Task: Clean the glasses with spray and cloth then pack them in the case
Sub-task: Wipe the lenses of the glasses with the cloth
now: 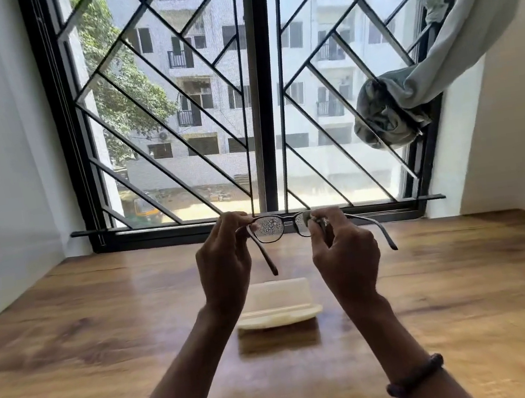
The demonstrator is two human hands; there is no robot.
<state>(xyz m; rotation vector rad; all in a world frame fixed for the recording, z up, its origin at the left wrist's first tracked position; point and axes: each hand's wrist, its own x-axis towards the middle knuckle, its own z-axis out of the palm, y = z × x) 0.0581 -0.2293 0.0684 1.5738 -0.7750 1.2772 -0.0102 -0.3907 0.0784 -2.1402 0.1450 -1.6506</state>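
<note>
we find the glasses [286,225] held up above the table [70,324], in front of the window sill, long axis running 9 to 3 o'clock, arms unfolded and pointing back toward the person. the left hand [224,264] pinches the frame at its 9 o'clock end, fingers closed on the hinge corner. the right hand [344,248] sits at the 3 o'clock lens, fingers closed on a small cloth [309,216] pressed to that lens. the left lens carries droplets; we judge it next for wiping. the case [276,304] lies open on the table at 6 o'clock, below the hands.
</note>
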